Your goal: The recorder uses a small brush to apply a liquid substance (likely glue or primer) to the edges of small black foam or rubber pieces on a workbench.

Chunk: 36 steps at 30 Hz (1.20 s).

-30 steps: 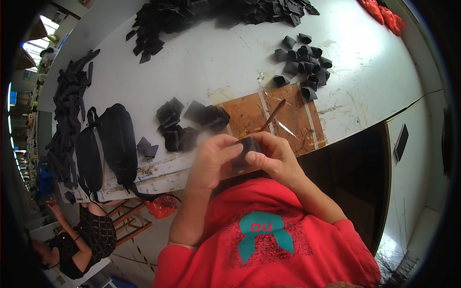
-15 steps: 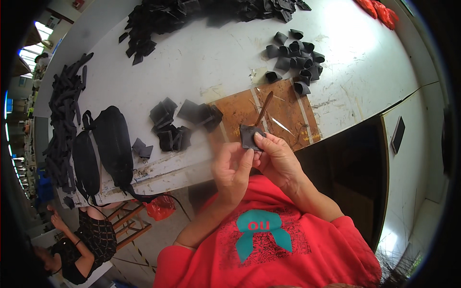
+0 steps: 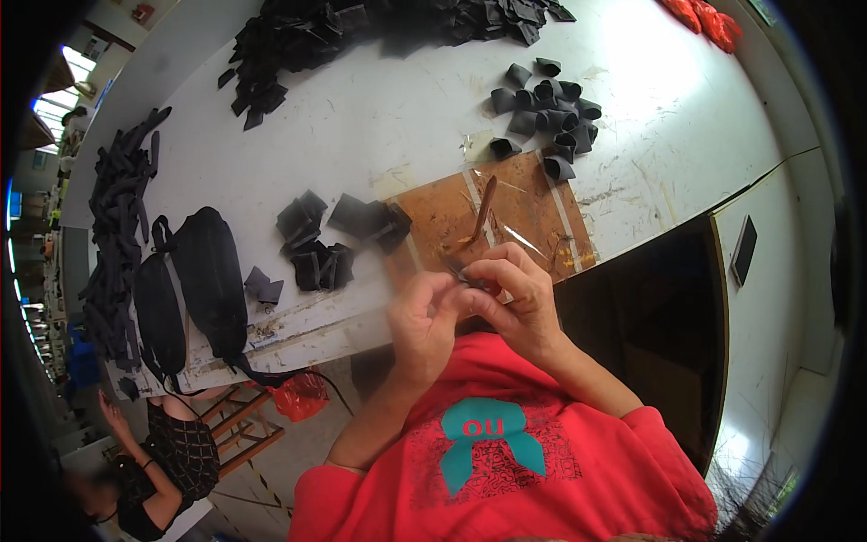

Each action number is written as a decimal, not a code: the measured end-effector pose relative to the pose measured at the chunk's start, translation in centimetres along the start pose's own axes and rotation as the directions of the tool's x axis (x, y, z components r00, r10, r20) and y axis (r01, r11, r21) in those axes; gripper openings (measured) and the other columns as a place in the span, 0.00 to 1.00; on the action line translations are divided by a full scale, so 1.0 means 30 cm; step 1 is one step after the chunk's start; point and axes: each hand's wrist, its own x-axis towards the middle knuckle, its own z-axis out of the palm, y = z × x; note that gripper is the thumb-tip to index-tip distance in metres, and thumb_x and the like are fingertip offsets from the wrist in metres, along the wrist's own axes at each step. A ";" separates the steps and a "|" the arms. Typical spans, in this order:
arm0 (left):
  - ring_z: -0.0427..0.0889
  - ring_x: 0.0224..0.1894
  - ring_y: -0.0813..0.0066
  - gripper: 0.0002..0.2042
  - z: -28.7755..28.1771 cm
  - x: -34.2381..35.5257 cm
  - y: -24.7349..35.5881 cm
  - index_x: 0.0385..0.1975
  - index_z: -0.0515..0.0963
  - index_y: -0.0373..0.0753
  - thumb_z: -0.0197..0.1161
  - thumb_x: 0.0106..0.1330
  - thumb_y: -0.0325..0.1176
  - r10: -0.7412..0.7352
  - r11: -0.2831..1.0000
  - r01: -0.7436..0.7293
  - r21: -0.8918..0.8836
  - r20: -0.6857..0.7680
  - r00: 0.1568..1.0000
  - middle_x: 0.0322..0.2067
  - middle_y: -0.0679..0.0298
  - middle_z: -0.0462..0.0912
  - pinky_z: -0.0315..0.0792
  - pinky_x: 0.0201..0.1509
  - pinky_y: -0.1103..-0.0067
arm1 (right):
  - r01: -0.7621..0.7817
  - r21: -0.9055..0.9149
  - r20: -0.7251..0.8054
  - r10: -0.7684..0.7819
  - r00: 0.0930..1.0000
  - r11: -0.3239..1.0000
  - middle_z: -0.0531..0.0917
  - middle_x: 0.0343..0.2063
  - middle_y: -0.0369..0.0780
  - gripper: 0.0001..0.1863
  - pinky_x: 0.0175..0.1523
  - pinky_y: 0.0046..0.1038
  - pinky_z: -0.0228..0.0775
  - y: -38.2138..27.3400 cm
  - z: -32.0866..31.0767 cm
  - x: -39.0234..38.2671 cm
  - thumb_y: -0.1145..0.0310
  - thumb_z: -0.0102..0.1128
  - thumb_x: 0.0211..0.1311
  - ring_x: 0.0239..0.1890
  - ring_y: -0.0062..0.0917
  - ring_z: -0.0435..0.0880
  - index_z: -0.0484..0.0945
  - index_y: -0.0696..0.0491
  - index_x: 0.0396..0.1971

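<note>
Above the front edge of the table, my left hand (image 3: 423,321) and my right hand (image 3: 522,303) meet, fingertips pinched together on a small black fabric piece (image 3: 456,265). Most of that piece is hidden behind the fingers. Just beyond lies a brown board (image 3: 433,208) with tape strips, and a slim brown stick (image 3: 486,208) rests on it, its near end dark with residue. Left of the board are several flat black squares (image 3: 316,269). At its far right corner sits a group of black pieces curled into loops (image 3: 560,119).
Black pieces form a large heap (image 3: 316,45) at the back. Narrow black strips (image 3: 117,226) pile up at far left, beside two black pouches with straps (image 3: 209,280). Red plastic bags lie back right (image 3: 713,23) and hang below the table (image 3: 300,396). Another person (image 3: 153,470) sits lower left.
The black piece, earlier held flat and facing up, is now turned and mostly covered by my fingers. My right fingers have curled over it, and my left hand has shifted slightly.
</note>
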 end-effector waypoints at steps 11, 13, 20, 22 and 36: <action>0.72 0.16 0.85 0.06 0.050 0.010 -0.010 0.31 0.72 0.33 0.55 0.54 0.16 0.112 0.994 -0.102 0.049 -0.316 0.942 0.25 0.60 0.79 0.65 0.19 0.90 | 0.173 -0.460 -0.053 -0.222 0.974 0.871 0.73 0.22 0.41 0.12 0.24 0.28 0.65 0.031 0.057 0.003 0.80 0.58 0.40 0.23 0.34 0.74 0.73 0.56 0.29; 0.63 0.11 0.87 0.08 0.005 0.043 0.029 0.31 0.71 0.35 0.54 0.54 0.16 -0.435 0.508 0.328 -0.797 0.091 0.896 0.25 0.62 0.77 0.58 0.15 0.92 | 0.100 -0.353 -0.158 -0.165 0.974 0.930 0.72 0.21 0.40 0.09 0.24 0.25 0.65 0.054 0.053 0.003 0.81 0.57 0.41 0.21 0.29 0.73 0.74 0.57 0.28; 0.65 0.18 0.88 0.07 -0.001 0.056 0.085 0.29 0.70 0.34 0.53 0.52 0.16 -0.307 0.720 0.301 -0.625 0.102 0.946 0.24 0.66 0.72 0.59 0.19 0.89 | -0.619 0.750 0.460 0.490 0.741 0.233 0.72 0.17 0.29 0.03 0.25 0.16 0.61 0.006 -0.030 0.029 0.74 0.55 0.53 0.20 0.13 0.69 0.75 0.58 0.24; 0.71 0.24 0.87 0.08 0.026 0.059 0.069 0.30 0.70 0.31 0.51 0.52 0.14 0.010 0.975 -0.044 -0.218 -0.154 0.988 0.27 0.65 0.74 0.65 0.26 0.90 | -0.628 0.778 0.593 0.331 0.734 -0.003 0.69 0.17 0.28 0.05 0.25 0.14 0.56 0.016 -0.036 0.030 0.70 0.54 0.54 0.20 0.09 0.64 0.73 0.56 0.24; 0.54 0.05 0.89 0.10 -0.063 0.267 0.218 0.41 0.67 0.32 0.48 0.59 0.20 -0.160 0.175 0.492 -0.853 0.468 0.869 0.28 0.55 0.76 0.50 0.09 0.89 | -0.412 0.606 0.446 0.138 0.884 0.681 0.67 0.14 0.28 0.16 0.22 0.14 0.51 -0.078 -0.144 0.316 0.58 0.54 0.60 0.18 0.09 0.61 0.72 0.55 0.20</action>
